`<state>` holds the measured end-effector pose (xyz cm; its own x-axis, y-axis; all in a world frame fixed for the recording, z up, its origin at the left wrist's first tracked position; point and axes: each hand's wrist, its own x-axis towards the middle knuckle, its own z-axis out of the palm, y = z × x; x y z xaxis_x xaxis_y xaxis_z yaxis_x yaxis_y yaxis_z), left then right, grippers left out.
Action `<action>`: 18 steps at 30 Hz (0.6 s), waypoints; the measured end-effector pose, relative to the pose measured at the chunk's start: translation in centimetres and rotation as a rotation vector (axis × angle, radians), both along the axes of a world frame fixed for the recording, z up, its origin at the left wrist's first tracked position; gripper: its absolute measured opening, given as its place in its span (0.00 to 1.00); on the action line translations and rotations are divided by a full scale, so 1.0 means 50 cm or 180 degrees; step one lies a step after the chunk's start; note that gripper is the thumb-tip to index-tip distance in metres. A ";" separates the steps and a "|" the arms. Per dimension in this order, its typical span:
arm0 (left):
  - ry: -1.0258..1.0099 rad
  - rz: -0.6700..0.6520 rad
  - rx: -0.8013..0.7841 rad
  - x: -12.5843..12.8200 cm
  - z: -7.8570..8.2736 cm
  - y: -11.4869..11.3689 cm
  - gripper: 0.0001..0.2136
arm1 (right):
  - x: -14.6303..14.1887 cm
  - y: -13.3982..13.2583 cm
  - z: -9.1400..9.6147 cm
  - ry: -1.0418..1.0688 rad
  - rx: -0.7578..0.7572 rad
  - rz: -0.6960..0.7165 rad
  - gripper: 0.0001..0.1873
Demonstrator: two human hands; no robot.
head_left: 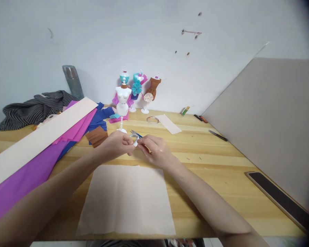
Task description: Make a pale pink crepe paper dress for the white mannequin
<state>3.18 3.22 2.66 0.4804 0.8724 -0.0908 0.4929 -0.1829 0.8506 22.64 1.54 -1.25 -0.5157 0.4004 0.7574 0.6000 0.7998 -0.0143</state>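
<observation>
My left hand is closed on the side of a small white roll of tape, held above the table. The fingers of my right hand pinch together at the roll's right edge. Whether a loose end of tape lies between them is too small to make out. Just behind the roll lies a blue-handled tool with metal tips, partly covered by it. A pale cream sheet of paper is spread flat below my hands. Close beyond my left hand stands a bare white mini dress form.
Dressed mini forms stand along the wall. Coloured crepe sheets, a long cream strip, striped cloth and a bottle are at left. At right are a cream strip, a cutter and a phone.
</observation>
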 end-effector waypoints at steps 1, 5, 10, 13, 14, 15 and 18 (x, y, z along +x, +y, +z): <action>-0.0019 0.0023 -0.0069 0.002 -0.001 0.000 0.10 | 0.000 -0.001 -0.001 -0.0046 0.0095 -0.0017 0.05; -0.0152 0.0088 -0.0329 0.008 -0.003 -0.004 0.08 | -0.008 -0.006 -0.006 0.0072 0.0113 -0.0039 0.04; -0.0359 0.0090 -0.0370 0.011 0.001 -0.013 0.06 | -0.013 -0.012 0.002 0.0439 -0.0317 0.0141 0.07; -0.0525 0.0011 -0.0389 0.011 0.002 -0.015 0.04 | -0.011 -0.013 0.008 0.0587 -0.0519 0.0136 0.06; -0.0571 0.0011 -0.0391 0.012 0.001 -0.015 0.04 | -0.010 -0.013 0.009 0.0606 -0.0580 0.0118 0.06; -0.0604 0.0019 -0.0400 0.012 0.001 -0.014 0.04 | -0.009 -0.013 0.010 0.0612 -0.0622 0.0104 0.06; -0.0629 0.0033 -0.0490 0.013 0.000 -0.010 0.05 | -0.007 -0.013 0.010 0.0582 -0.0591 0.0105 0.06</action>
